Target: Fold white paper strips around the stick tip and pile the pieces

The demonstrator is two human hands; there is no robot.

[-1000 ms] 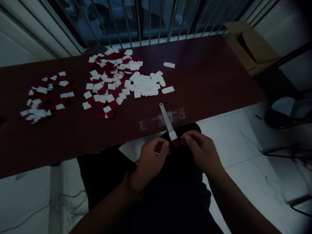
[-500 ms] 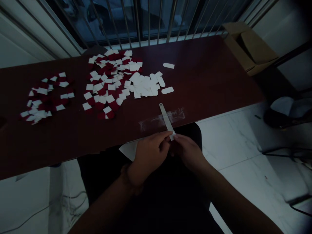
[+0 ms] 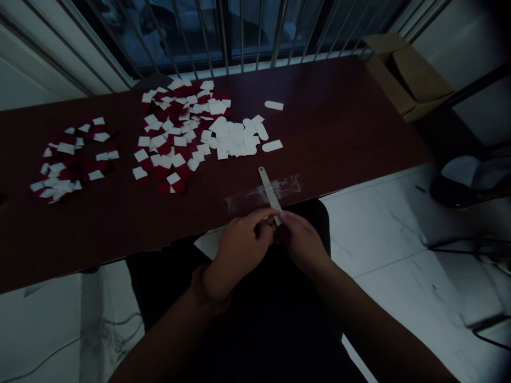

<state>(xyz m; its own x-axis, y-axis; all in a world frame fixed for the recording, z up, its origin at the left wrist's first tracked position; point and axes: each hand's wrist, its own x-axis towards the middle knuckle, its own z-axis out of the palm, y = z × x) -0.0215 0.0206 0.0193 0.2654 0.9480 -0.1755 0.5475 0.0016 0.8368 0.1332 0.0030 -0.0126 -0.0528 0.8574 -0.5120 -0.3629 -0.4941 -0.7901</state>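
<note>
A thin flat strip like a steel ruler [image 3: 268, 186], with a hole at its far end, lies under clear tape [image 3: 289, 184]. Its near end juts past the table edge, between my hands. Closed at this end, my left hand [image 3: 244, 239] has its index finger stretched against the strip. My right hand [image 3: 305, 240] pinches from the other side. Between the fingertips is a small dark red piece [image 3: 283, 233], mostly hidden. White round-ended slips [image 3: 235, 139] lie in a heap beyond the strip. Left of them spreads a pile of dark red pieces with white ends [image 3: 171, 141].
A smaller group of red-and-white pieces [image 3: 66, 175] lies at the left of the dark brown table [image 3: 339, 122]. A cardboard box [image 3: 415, 74] stands at the far right corner. Metal bars [image 3: 241, 37] line the window behind. White paper [image 3: 209, 243] shows below the table edge.
The white bit at the strip's near end, seen earlier between my fingertips, no longer shows. My fingers have closed in around that end. The piles have not changed; the view has shifted slightly.
</note>
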